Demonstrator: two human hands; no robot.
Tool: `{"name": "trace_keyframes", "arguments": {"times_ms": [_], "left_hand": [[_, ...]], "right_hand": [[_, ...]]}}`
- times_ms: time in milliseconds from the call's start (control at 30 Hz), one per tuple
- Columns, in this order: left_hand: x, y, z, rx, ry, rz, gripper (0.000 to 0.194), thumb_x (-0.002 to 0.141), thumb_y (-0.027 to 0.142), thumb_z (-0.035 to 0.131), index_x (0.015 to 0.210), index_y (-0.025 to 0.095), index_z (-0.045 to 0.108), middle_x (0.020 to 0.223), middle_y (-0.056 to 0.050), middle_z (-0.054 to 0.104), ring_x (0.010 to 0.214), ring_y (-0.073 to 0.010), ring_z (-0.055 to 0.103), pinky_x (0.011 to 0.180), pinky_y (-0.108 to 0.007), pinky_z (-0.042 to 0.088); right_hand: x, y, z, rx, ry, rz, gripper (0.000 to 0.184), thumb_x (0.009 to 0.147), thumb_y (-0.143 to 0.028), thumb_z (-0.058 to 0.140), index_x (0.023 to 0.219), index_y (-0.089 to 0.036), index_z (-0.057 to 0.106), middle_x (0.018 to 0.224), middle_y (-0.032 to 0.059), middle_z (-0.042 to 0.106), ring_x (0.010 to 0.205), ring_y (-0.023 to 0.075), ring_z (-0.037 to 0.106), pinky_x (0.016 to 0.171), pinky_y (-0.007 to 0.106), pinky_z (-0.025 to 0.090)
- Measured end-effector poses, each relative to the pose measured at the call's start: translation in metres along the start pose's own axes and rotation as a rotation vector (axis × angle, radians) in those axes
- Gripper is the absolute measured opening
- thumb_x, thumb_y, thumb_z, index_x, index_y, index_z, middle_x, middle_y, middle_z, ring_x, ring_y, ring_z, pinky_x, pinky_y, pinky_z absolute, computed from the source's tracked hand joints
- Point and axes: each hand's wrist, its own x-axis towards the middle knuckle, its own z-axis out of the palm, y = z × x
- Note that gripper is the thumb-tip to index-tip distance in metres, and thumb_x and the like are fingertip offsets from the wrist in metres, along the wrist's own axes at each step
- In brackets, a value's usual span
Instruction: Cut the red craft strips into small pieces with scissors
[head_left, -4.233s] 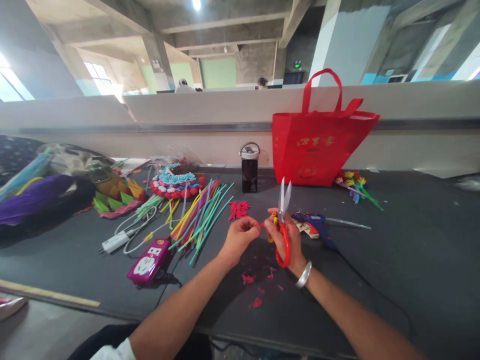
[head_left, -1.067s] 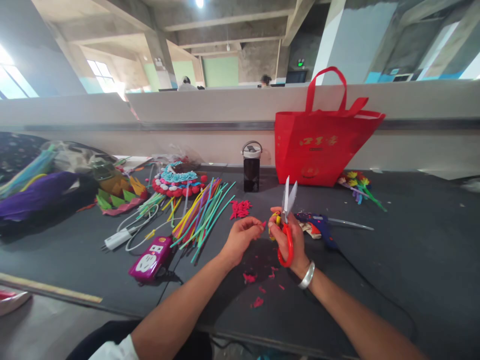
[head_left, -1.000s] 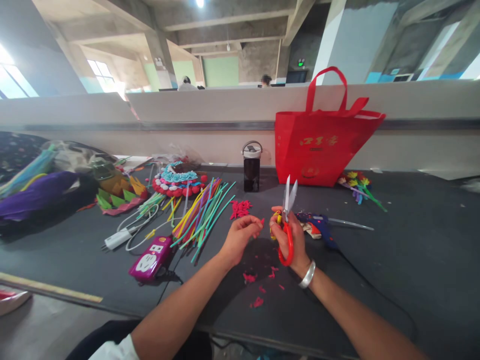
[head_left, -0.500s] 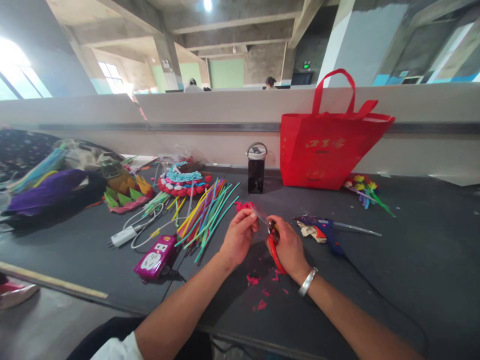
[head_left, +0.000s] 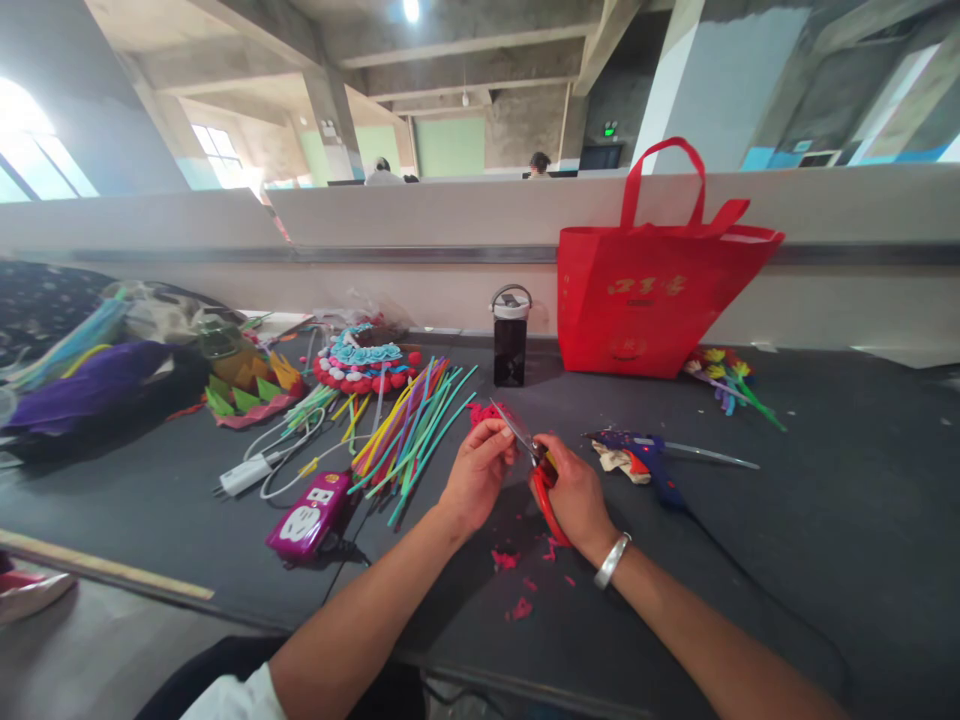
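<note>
Red-handled scissors (head_left: pixel 548 508) are gripped in my right hand (head_left: pixel 576 492), their blades pointing up and left toward my other hand. My left hand (head_left: pixel 480 478) is closed in a pinch right beside the blades; whatever lies between its fingertips is too small to make out. Behind the fingertips sits a heap of pinkish-red bits (head_left: pixel 486 411). More red scraps (head_left: pixel 505 560) are scattered on the dark table (head_left: pixel 450 620) below my hands.
Left of my hands lie coloured pipe cleaners (head_left: pixel 411 430), a purple power strip (head_left: pixel 311 518) and a white charger (head_left: pixel 247 476). A black bottle (head_left: pixel 510 345) and a red bag (head_left: pixel 652 300) stand behind. To the right rests a blue glue gun (head_left: pixel 652 465) with its cord.
The scissor blades show more clearly now, a blade tip standing out above my left fingertips. Both hands stay in nearly the same place; the whole view has shifted slightly.
</note>
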Motion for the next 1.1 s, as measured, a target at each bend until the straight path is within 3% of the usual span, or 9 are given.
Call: {"name": "trace_keyframes", "arguments": {"times_ms": [367,467,767,1100], "left_hand": [[0.0011,0.0007,0.0002,-0.025,-0.013,0.011,0.016,0.074,0.026,0.073,0.077,0.017,0.061,0.062,0.004,0.05,0.058,-0.0088,0.045,0.062,-0.024,0.035],[0.0019,0.0012,0.0008,-0.055,-0.016,0.01,0.016,0.073,0.026,0.073,0.074,0.016,0.06,0.06,0.004,0.048,0.057,-0.0087,0.043,0.062,-0.025,0.034],[0.0034,0.0047,-0.0009,-0.127,-0.055,0.027,0.018,0.074,0.024,0.074,0.076,0.016,0.058,0.063,0.003,0.048,0.06,-0.009,0.044,0.062,-0.024,0.035],[0.0024,0.0053,0.001,-0.14,-0.063,0.017,0.02,0.073,0.024,0.075,0.074,0.016,0.056,0.063,0.004,0.046,0.06,-0.0089,0.043,0.062,-0.024,0.034]], "right_hand": [[0.001,-0.0016,-0.0027,0.024,0.038,0.018,0.03,0.076,-0.018,0.052,0.104,-0.019,0.063,0.068,-0.0017,0.064,0.055,0.0136,0.056,0.056,0.023,0.04],[0.0019,0.0011,-0.0029,0.015,0.07,0.024,0.031,0.078,-0.02,0.052,0.107,-0.018,0.062,0.073,0.0001,0.066,0.059,0.0144,0.058,0.059,0.023,0.042],[0.0005,0.0015,0.001,0.004,-0.047,-0.002,0.042,0.071,-0.013,0.055,0.112,-0.023,0.059,0.08,-0.0005,0.065,0.071,0.0162,0.061,0.065,0.024,0.043],[-0.0009,0.0016,0.0005,-0.019,-0.048,0.011,0.042,0.073,-0.013,0.054,0.113,-0.023,0.059,0.086,0.0012,0.067,0.073,0.0171,0.063,0.067,0.025,0.043]]}}
